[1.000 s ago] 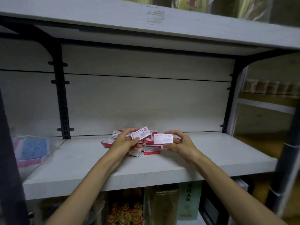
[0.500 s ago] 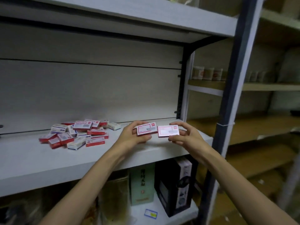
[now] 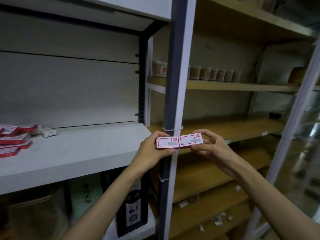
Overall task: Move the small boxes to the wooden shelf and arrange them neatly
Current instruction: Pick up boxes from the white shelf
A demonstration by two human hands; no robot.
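Observation:
I hold two small red-and-white boxes side by side, end to end, in front of the grey upright post point(image 3: 174, 84). My left hand point(image 3: 152, 151) grips the left box point(image 3: 167, 143). My right hand point(image 3: 210, 144) pinches the right box point(image 3: 190, 140). Both boxes hang in the air just past the right end of the white shelf point(image 3: 78, 153). A pile of several more small boxes point(image 3: 13, 139) lies at the far left of that shelf. The wooden shelf point(image 3: 225, 129) runs behind and to the right of my hands.
A higher wooden shelf point(image 3: 242, 86) carries a row of several small cups point(image 3: 214, 74). A lower wooden board point(image 3: 207, 205) has scraps of paper on it. Dark and green packages point(image 3: 131, 205) stand under the white shelf. Another light post point(image 3: 297, 108) rises at the right.
My view and both hands have swung right, away from the pile on the white shelf. The two boxes have come together end to end in front of the post.

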